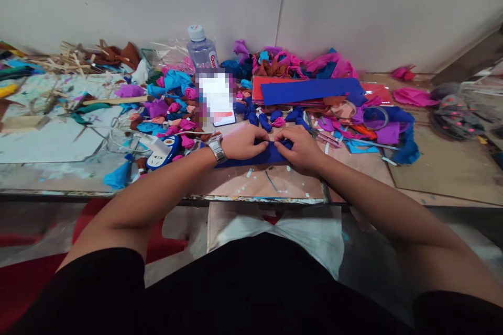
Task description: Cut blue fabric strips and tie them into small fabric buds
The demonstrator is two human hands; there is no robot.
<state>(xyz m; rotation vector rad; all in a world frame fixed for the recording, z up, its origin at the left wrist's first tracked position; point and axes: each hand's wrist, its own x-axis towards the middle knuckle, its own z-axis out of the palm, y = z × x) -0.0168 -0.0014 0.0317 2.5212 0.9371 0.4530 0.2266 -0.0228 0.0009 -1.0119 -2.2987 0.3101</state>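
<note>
A dark blue strip of what looks like crepe paper lies at the table's front, under both hands. My left hand, with a metal watch on the wrist, pinches its upper edge with curled fingers. Close by on the right, my right hand also pinches that edge between thumb and fingers. The fingertips of the two hands are a small gap apart. Just beyond them sit several small twisted blue paper bundles and pink-handled scissors. Whether anything is rolled inside the strip is hidden by the fingers.
A lit phone leans before a clear bottle. Left are a blue-and-white power socket and green-handled pliers. A flat blue paper sheet lies behind, a tape roll to the right. Crumpled coloured paper surrounds them.
</note>
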